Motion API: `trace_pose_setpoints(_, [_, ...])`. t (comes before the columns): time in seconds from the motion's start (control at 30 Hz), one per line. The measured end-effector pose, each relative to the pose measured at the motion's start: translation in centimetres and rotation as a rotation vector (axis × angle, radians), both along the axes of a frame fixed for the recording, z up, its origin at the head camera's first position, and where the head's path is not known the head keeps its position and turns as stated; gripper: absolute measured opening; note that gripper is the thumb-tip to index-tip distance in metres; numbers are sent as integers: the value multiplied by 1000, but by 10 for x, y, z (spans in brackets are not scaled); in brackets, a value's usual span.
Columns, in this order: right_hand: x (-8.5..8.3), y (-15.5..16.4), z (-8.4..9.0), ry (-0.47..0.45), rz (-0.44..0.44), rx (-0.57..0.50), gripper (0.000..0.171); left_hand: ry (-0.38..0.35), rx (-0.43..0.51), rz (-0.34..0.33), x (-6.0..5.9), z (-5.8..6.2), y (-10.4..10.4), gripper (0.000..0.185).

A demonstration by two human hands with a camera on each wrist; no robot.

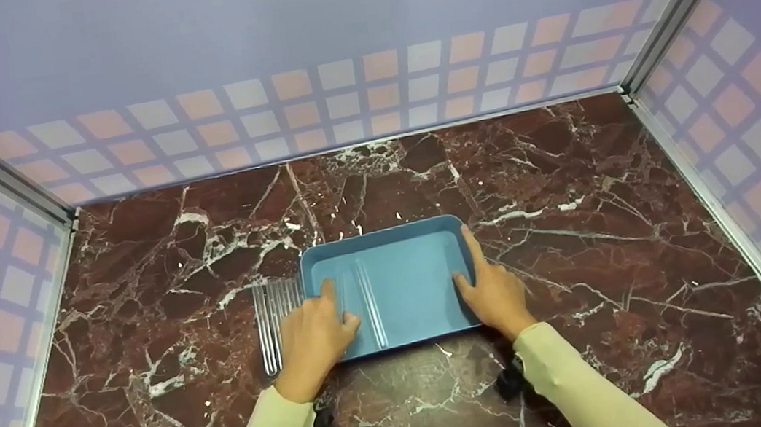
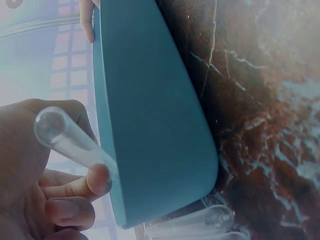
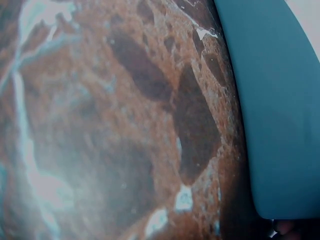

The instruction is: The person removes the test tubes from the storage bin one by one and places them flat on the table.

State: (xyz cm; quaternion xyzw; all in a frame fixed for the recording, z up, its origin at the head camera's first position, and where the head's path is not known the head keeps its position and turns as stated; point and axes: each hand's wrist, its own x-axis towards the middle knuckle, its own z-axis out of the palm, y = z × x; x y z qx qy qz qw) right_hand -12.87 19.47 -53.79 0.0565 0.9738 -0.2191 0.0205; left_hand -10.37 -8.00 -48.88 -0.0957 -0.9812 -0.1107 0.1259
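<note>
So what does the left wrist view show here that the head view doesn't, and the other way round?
Only the left wrist view shows the rounded closed end of the clear tube that the left hand pinches. Only the head view shows the right hand resting on the blue tray's right side, a tube lying inside the tray, and the tiled walls. Both show the tray, the marble tabletop and the spare tubes beside the tray.

Dark red marble tabletop (image 1: 574,232), white veins. On it: blue tray (image 1: 403,276) near centre, row of clear test tubes (image 1: 270,323) touching the tray's left side.
</note>
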Motion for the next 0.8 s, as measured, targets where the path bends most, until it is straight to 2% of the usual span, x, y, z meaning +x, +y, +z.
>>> trace_pose_setpoints(0.13, [0, 0, 0, -2, 7, -9, 79, 20, -4, 1, 1, 2, -2, 44])
trace_pose_setpoints(0.43, [-2, 0, 0, -8, 2, -13, 80, -10, 4, 5, 3, 7, -6, 46])
trace_pose_setpoints(0.8, [-1, 0, 0, -27, -7, -13, 82, 26, 8, -6, 5, 8, -12, 45])
